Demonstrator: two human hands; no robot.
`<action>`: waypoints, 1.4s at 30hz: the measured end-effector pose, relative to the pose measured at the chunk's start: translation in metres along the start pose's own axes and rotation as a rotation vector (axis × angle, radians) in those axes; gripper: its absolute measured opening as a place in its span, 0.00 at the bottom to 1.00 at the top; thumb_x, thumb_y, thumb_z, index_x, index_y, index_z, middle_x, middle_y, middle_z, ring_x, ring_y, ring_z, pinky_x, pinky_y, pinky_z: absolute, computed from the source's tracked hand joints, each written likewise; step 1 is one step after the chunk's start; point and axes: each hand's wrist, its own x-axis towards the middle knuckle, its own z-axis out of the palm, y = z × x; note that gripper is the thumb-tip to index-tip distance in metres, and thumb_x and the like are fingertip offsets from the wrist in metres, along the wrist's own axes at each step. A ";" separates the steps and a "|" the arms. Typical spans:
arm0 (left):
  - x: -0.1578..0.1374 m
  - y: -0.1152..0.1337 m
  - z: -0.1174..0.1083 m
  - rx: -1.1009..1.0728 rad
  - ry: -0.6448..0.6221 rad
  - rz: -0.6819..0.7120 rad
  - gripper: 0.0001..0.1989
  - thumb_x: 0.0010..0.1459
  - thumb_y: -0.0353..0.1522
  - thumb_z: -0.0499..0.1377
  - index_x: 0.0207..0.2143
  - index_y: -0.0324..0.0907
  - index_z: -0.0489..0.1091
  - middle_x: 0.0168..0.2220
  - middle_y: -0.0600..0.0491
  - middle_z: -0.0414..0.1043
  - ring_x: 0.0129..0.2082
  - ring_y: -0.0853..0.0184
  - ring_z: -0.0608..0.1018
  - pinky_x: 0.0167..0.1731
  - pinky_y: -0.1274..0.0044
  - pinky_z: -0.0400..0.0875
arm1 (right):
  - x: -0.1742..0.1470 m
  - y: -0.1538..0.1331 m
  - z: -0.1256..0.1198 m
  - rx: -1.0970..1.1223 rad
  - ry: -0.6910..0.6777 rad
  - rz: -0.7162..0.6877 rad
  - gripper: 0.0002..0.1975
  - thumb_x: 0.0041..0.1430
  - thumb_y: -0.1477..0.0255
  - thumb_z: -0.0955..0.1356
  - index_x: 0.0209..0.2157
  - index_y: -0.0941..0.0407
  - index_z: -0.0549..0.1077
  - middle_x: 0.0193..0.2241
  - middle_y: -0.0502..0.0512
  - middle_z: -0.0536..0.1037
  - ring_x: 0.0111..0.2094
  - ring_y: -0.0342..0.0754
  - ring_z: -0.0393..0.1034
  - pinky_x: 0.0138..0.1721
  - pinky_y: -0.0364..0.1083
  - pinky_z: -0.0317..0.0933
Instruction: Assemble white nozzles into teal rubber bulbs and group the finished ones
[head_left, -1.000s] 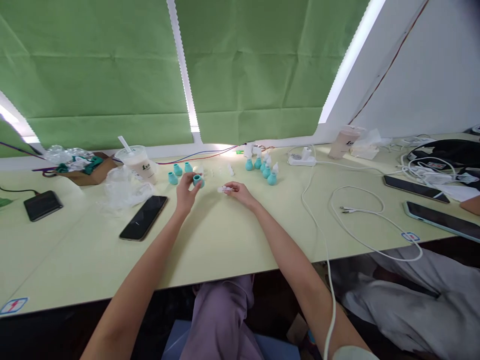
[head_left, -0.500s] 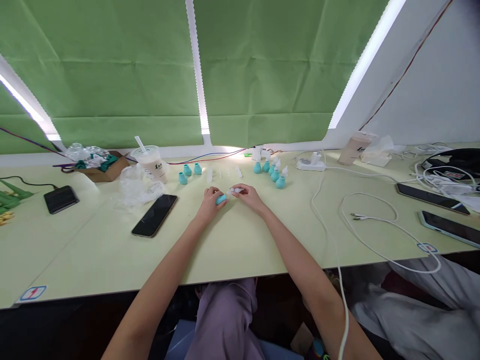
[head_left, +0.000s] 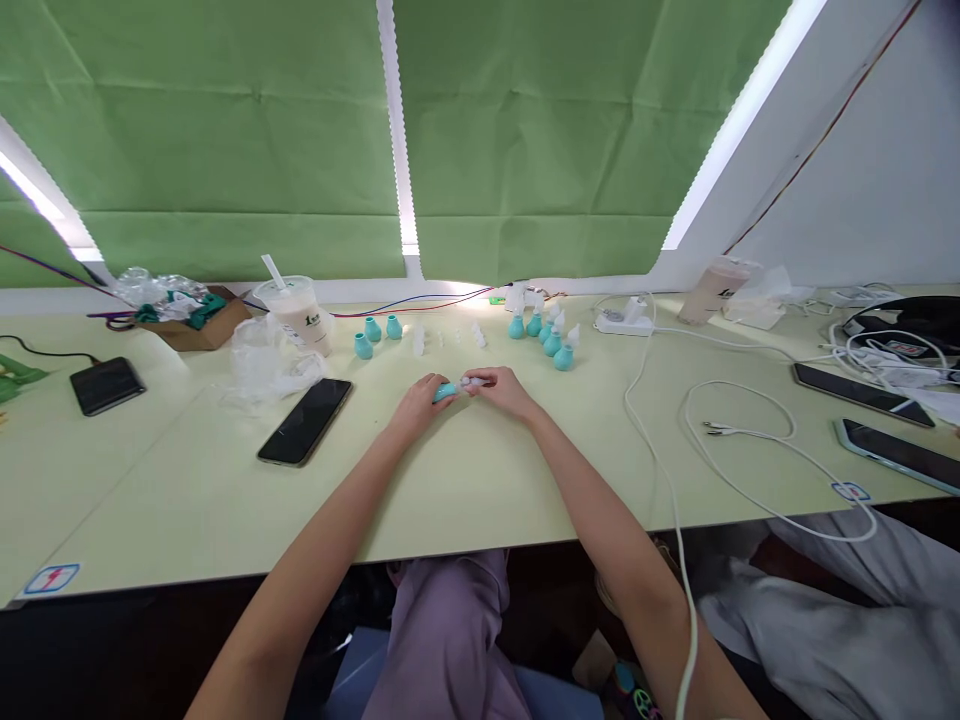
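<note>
Green blinds (head_left: 540,150) hang behind a pale table (head_left: 465,490). Left of the left hand lies a dark phone (head_left: 305,422); beyond that hand stand three bare bulbs (head_left: 364,347). Curled over the held bulb (head_left: 444,392), the left hand (head_left: 420,405) grips it low over the table, tilted toward the other hand; its fingers look nearly closed. A steady, light hold seems best, since hard squeezing could pinch the mouth out of round. Between the hands, the tip (head_left: 473,381) meets or nearly meets the bulb; I cannot tell which. Right thumb and fingers pinch it, so the right hand (head_left: 506,390) is almost closed too. Lining both up on one axis before pushing should prevent a crooked seat. Beyond the right hand, tipped bulbs (head_left: 564,359) stand upright, a useful pattern for depth and straightness.
</note>
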 end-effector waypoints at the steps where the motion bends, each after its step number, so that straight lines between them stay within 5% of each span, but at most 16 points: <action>1: 0.000 -0.001 0.000 -0.019 -0.003 0.004 0.14 0.57 0.42 0.53 0.38 0.41 0.66 0.34 0.50 0.69 0.32 0.65 0.71 0.32 0.74 0.64 | -0.001 0.000 -0.001 -0.013 -0.012 0.006 0.15 0.45 0.67 0.69 0.36 0.58 0.77 0.27 0.52 0.77 0.30 0.44 0.70 0.38 0.44 0.64; 12: -0.002 0.004 -0.003 -0.079 -0.054 -0.046 0.14 0.54 0.40 0.55 0.39 0.41 0.69 0.38 0.49 0.73 0.37 0.62 0.74 0.38 0.73 0.66 | -0.002 0.001 0.002 -0.044 -0.025 -0.013 0.15 0.45 0.66 0.70 0.35 0.58 0.78 0.29 0.52 0.77 0.29 0.44 0.68 0.35 0.44 0.63; 42: -0.004 0.015 -0.006 0.190 -0.049 -0.134 0.16 0.54 0.46 0.55 0.32 0.44 0.73 0.33 0.49 0.74 0.32 0.62 0.74 0.27 0.75 0.56 | -0.007 -0.006 0.013 -0.012 -0.020 0.059 0.18 0.44 0.64 0.70 0.36 0.60 0.78 0.27 0.53 0.78 0.31 0.47 0.70 0.36 0.44 0.63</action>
